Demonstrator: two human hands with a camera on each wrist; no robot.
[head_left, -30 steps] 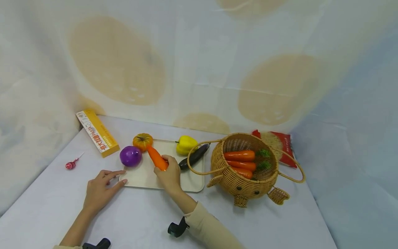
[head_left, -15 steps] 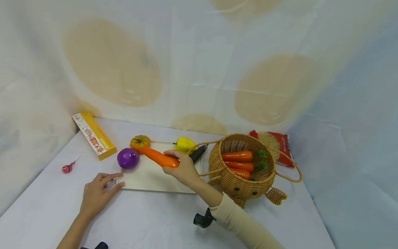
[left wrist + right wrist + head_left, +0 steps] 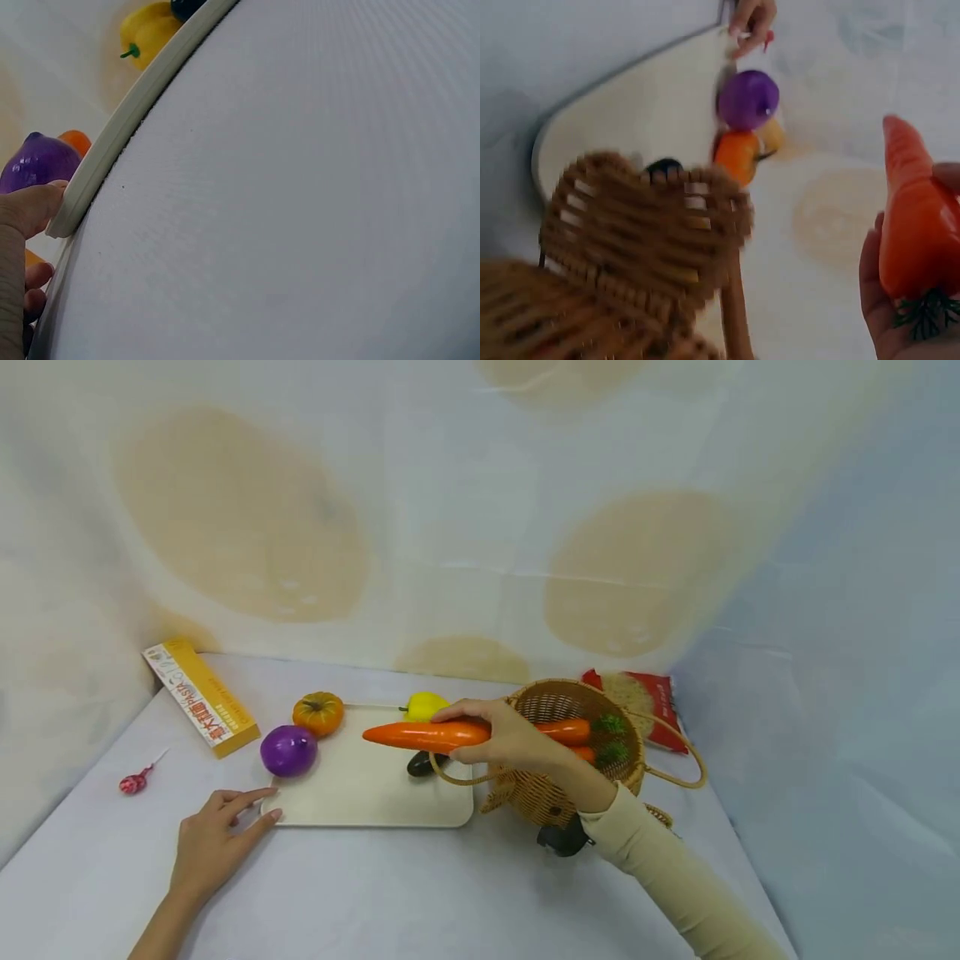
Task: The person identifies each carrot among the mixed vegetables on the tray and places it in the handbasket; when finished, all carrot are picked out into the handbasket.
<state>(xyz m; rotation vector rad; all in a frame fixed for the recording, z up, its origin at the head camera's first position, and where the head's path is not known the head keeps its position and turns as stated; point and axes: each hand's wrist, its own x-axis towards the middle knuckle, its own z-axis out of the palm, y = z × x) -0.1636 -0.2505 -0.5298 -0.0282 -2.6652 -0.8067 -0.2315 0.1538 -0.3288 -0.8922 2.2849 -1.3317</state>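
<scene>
My right hand (image 3: 506, 739) grips an orange carrot (image 3: 427, 736), held lengthwise over the right end of the cream tray (image 3: 360, 806) and the near side of the wicker basket (image 3: 536, 802). Green leaves at its thick end show in the right wrist view. More carrots (image 3: 573, 731) lie inside the basket, partly hidden by this hand. My left hand (image 3: 213, 843) rests its thumb and index finger on the tray's left end. On the tray are a purple onion-like vegetable (image 3: 289, 751), a small orange pumpkin (image 3: 318, 714), a yellow bell pepper (image 3: 425, 705) and a mostly covered eggplant (image 3: 422, 765).
A yellow pasta box (image 3: 201, 697) lies at the back left, with a red lollipop (image 3: 135, 782) in front of it. Behind the basket sits a red packet (image 3: 652, 706). The basket's looped handle (image 3: 678, 783) sticks out to the right.
My right hand has lifted the carrot off the tray and carried it right to the basket, turning it nearly level across the view. The left hand stays at the tray's left end.
</scene>
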